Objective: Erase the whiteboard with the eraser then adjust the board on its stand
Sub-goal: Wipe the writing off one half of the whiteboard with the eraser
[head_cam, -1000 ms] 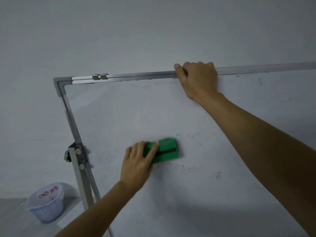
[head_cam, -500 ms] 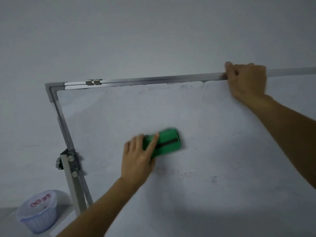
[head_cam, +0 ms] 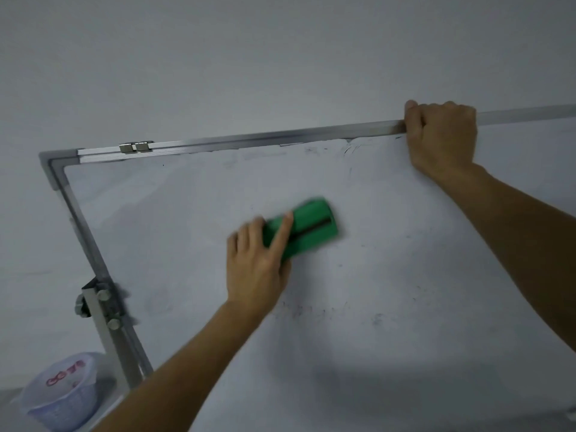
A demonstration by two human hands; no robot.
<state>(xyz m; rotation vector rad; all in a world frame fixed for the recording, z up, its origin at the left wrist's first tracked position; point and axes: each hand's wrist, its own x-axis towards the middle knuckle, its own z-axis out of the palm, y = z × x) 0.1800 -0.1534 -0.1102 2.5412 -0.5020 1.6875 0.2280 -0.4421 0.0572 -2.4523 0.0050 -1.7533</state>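
Head view: left hand (head_cam: 255, 266) grips the eraser (head_cam: 311, 227), right hand (head_cam: 442, 138) clamps the whiteboard rim (head_cam: 280, 137); press flat over the lower smudges (head_cam: 299, 311).

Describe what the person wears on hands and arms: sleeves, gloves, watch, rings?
Nothing visible. The left hand and right hand are bare: no gloves or rings. The left forearm and right forearm are bare to the frame edge: no sleeves, watch or bands.
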